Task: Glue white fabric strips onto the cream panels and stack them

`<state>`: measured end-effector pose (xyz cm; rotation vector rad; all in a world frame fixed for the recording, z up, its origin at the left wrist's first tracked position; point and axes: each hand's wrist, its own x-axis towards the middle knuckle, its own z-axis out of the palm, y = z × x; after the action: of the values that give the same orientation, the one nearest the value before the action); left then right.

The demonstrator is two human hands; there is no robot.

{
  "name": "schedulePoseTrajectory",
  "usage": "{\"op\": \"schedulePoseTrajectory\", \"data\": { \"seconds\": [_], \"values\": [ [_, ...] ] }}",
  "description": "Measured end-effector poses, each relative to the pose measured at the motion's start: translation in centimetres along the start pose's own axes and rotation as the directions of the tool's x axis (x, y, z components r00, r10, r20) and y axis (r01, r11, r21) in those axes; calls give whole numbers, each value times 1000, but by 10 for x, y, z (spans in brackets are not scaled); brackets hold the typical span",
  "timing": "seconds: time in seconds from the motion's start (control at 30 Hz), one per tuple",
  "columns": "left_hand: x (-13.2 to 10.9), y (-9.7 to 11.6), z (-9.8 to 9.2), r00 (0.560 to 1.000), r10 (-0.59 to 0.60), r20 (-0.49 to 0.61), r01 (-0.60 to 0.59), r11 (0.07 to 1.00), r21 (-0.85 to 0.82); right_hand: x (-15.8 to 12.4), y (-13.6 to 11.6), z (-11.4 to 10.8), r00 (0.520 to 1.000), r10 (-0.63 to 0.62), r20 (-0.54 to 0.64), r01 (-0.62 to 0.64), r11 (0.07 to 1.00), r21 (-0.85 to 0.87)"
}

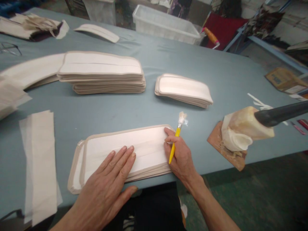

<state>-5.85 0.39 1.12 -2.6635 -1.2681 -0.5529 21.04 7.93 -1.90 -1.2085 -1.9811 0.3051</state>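
A slim brush with a yellow handle (178, 132) and whitish, clotted bristles is pinched among the bent fingers of the right hand (180, 155), whose fingertips are set on the right end of a long white panel with beige edging (146, 149). This panel is lying uppermost on the near pile, at the front of the bench (134, 110). The left hand (108, 179) is laid flat on it, fingers close together, thumb apart.

It seems that the panel is being steadied and its edge arranged. For this, even pressure of the flat palm is advised, and the bristles should be kept turned away from the white face, so that no stain is left.

Outward from the hands, two further piles are counted: one taller pile of white panels (101, 64) and one smaller pile of white panels (184, 86). One glue-crusted, off-white container (243, 125) is seen on one brown board (215, 138), and one translucent plastic bin (166, 27) behind. The layers in each pile cannot be counted surely, as their edges are blurred.
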Motion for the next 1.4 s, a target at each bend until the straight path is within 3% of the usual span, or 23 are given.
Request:
{"op": "schedulePoseTrajectory", "data": {
  "seconds": [0.07,0.13,0.23,0.37,0.43,0.57,0.77,0.97,1.27,1.4],
  "values": [
    [-4,0,-3,997,-75,-25,72,992,-99,-5,1,1,999,47,-25,-47,999,12],
    [-10,-4,-5,969,-241,-60,229,961,-156,-9,2,0,988,136,-74,-137,991,-6],
    [-27,-17,-6,870,-489,-57,484,871,-85,-14,4,-2,943,310,-122,-315,949,-26],
    [-50,-43,1,773,-630,74,634,772,-53,-16,10,-9,914,393,-98,-397,918,-17],
    [-54,-53,6,776,-627,71,631,770,-93,-13,14,-13,921,378,-94,-382,924,-27],
    [-51,-64,16,828,-560,-19,555,825,-106,8,24,-21,948,315,-50,-316,949,-13],
    [-54,-65,27,878,-479,-22,478,878,-38,68,26,-11,979,135,152,-152,982,108],
    [-60,-60,34,865,-497,-68,497,868,-17,102,10,3,951,11,309,-90,966,242],
    [-48,-42,20,766,-628,-137,620,778,-101,104,-10,-29,919,-54,390,-42,972,233],
    [-41,-37,18,805,-567,-172,568,822,-54,101,-21,-30,892,-83,445,-20,975,221]
  ]
}}
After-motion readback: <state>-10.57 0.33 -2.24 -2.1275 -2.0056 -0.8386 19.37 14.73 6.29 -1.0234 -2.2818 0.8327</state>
